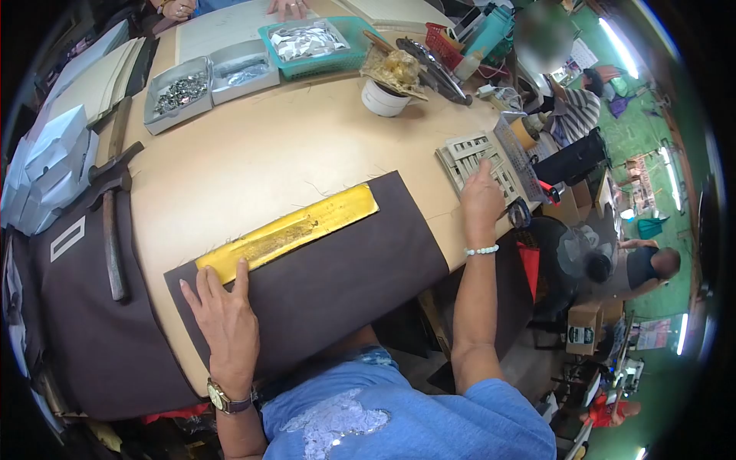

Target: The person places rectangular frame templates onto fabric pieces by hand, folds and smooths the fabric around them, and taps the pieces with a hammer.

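A long yellow strip (287, 230) lies along the upper edge of a dark brown sheet (345, 261) on the table. My left hand (226, 310) rests on the left end of the strip, its fingers spread, with a watch on the wrist. Off to the right, my right hand (483, 198) reaches onto a stack of pale frame-like pieces (469, 152). Its fingers are bent together over the pieces, and whatever lies between the fingertips is too small to make out.
Hammers (113, 245) lie on dark material at the left. Along the back stand a box of metal parts (180, 96), a teal basket (295, 67) and a white tub (381, 100). A grey wire basket (515, 157) is beside the pieces. A co-worker's hand (287, 8) is at the top.
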`<state>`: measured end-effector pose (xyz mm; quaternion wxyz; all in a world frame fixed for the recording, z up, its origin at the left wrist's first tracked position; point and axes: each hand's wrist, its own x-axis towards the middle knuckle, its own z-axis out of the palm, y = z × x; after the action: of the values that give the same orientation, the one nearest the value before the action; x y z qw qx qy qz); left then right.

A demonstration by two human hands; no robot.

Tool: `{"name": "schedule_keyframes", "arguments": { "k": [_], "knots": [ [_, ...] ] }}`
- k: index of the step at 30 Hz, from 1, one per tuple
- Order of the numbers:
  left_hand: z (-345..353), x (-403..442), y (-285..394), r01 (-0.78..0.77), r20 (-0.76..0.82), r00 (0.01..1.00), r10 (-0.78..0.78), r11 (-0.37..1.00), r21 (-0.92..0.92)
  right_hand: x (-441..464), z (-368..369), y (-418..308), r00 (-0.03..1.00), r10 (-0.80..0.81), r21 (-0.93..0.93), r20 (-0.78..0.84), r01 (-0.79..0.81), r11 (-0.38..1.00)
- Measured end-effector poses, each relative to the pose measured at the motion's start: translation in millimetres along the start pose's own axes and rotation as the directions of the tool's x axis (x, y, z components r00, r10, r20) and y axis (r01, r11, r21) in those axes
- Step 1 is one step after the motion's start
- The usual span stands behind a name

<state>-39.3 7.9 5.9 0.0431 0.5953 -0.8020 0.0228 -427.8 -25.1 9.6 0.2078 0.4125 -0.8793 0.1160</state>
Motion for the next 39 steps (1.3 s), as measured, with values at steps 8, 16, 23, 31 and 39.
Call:
{"name": "schedule_keyframes", "arguments": {
  "k": [8, 16, 23, 31, 39],
  "knots": [
    [1, -1, -2, -0.020, -0.026, 0.999, 0.020, 1.000, 0.008, 1, 2, -4, 0.993, -0.064, -0.199, 0.099, 0.083, 0.977],
    [-6, 2, -3, -0.048, -0.061, 0.997, 0.048, 0.999, 0.004, 2, -17, 11, 0.951, -0.115, -0.046, -0.287, 0.106, 0.993],
    [-21, 25, -27, -0.206, 0.033, 0.976, 0.214, 0.964, -0.171, -42, -73, -35, 0.997, -0.078, 0.992, 0.027, -0.017, 0.126],
    [-12, 61, -63, -0.184, 0.138, 0.940, 0.311, 0.806, -0.563, -96, -68, -75, 0.684, -0.495, 0.791, 0.535, -0.612, 0.010],
    [-12, 60, -67, -0.108, 0.185, 0.941, 0.285, 0.767, -0.633, -114, -48, -96, 0.694, -0.394, 0.794, 0.603, -0.471, 0.385]
  ]
}}
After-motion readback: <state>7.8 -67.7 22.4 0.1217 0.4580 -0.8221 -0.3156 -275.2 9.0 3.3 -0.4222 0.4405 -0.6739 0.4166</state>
